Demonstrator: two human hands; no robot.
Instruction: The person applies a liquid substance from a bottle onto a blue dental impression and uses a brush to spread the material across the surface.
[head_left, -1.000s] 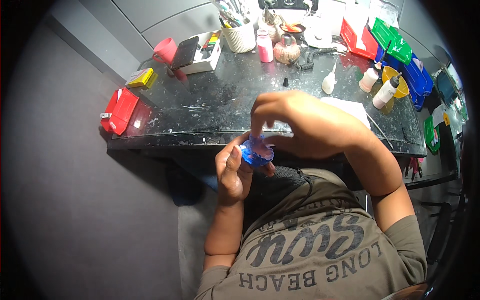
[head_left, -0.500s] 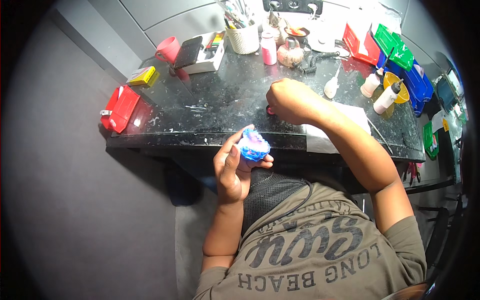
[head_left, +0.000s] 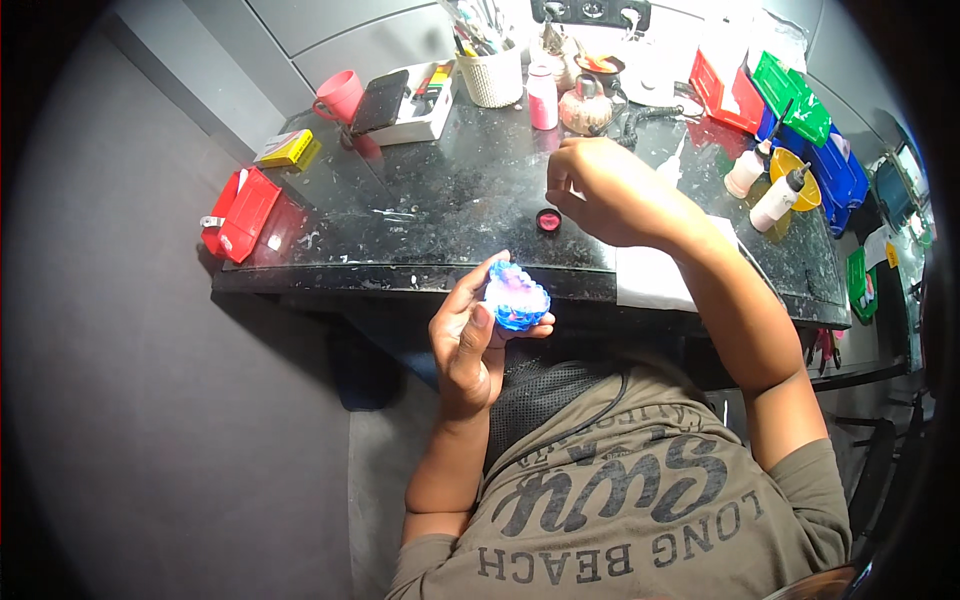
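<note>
In front of my body my left hand point(head_left: 470, 345) grips a dental model point(head_left: 517, 298) with a bright blue scalloped edge and a pinkish-white middle. The thumb lies along its near side and the fingers reach around and under it. Over the bench my right hand point(head_left: 620, 195) is bent at the wrist with its fingers curled downward. Whatever those fingers may hold is hidden. Just to their left a small round black pot point(head_left: 548, 221) with red inside rests on the bench.
The dark, stained bench point(head_left: 440, 215) carries a white sheet point(head_left: 655, 278) under my right forearm. At the back stand a red mug point(head_left: 340, 97), a white tray point(head_left: 425, 125), a brush holder point(head_left: 490, 80) and a pink bottle point(head_left: 542, 100). White bottles point(head_left: 775, 200) and coloured bins point(head_left: 815, 140) are at right.
My right hand has lifted off the small pot and shifted right, uncovering it. The left hand has turned the dental model slightly, bringing its pinkish middle more into view.
</note>
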